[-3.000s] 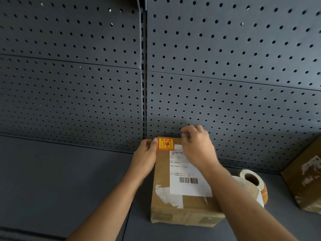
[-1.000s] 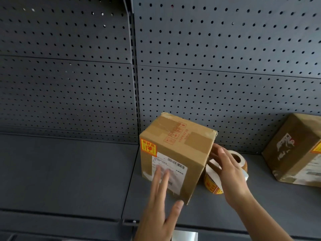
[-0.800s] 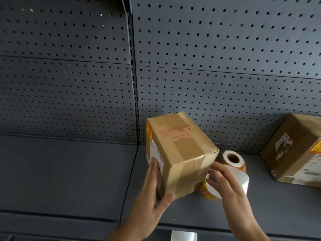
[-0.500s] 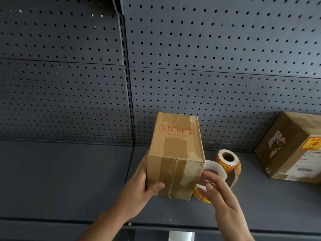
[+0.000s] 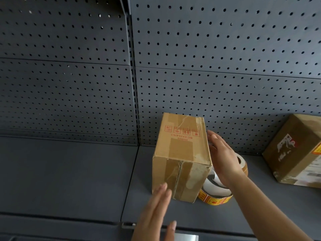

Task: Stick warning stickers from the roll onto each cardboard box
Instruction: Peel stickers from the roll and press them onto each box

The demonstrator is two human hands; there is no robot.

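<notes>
Presently positioning tall brown taped cardboard box (image 5: 180,159); left hand (image 5: 156,211) and right hand (image 5: 220,157) straight-fingered beside it, gripping nothing. Next, likely: pinch a sticker off orange-yellow sticker roll (image 5: 215,195).

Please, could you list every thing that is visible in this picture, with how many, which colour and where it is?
cardboard box: 1, brown, taped, standing at the centre of the shelf.
second cardboard box: 1, brown, at the right edge, partly cut off.
warning sticker: 1, orange-yellow, on the second cardboard box.
sticker roll: 1, white and brown, on the shelf, mostly hidden behind the right hand.
sticker strip: 1, yellow-orange on white backing, looping at the centre box's lower right.
shelf: 1, dark grey, under everything.
pegboard wall: 1, dark grey, behind the shelf.
left hand: 1, fingers straight, at the box's near face.
right hand: 1, flat, beside the box's right side.
</notes>
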